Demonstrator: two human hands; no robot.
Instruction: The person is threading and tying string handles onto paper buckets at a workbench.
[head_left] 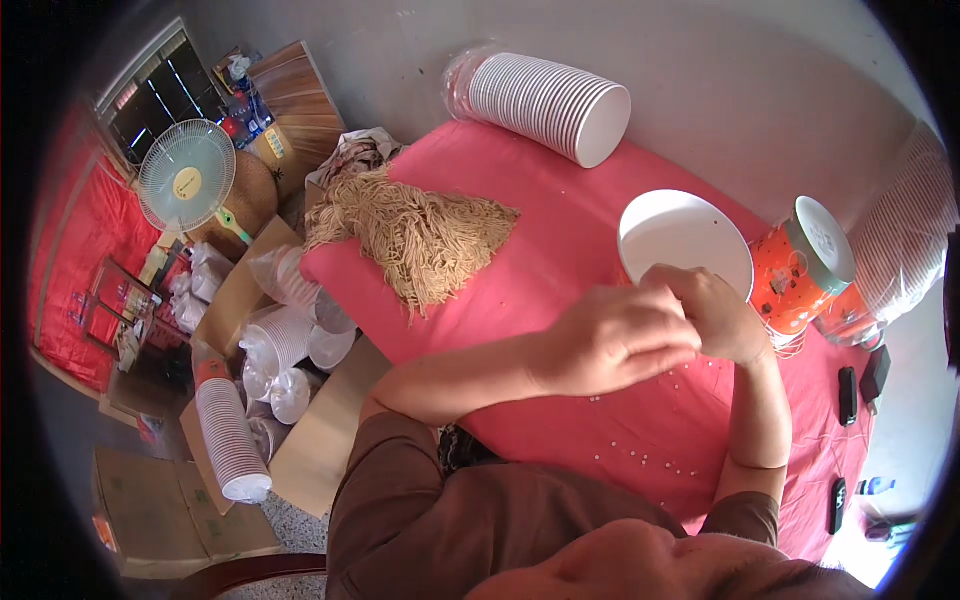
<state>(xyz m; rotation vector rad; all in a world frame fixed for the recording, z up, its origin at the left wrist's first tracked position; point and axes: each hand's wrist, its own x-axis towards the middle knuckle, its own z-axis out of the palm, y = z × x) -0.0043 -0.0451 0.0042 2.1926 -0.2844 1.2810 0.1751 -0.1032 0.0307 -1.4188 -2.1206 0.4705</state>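
My left hand (620,340) and my right hand (715,315) are together above the red-covered table (500,400). Fingers of both are curled and pinched close to each other; whatever lies between them is hidden. Just beyond them stands a large paper bucket (685,240), white inside, its mouth facing up and partly covered by my hands. To its right an orange patterned bucket (790,290) rests with its white base up, and thin pale cords show at its lower edge. Small white bits (640,458) are scattered on the cloth below my hands.
A heap of tan cords (430,240) lies at the table's left end. Stacked white buckets (550,105) lie along the wall, with a wrapped stack (895,240) at right. A carton (330,430) of bagged tubs stands left, near a fan (187,180). Black devices (848,395) sit at right.
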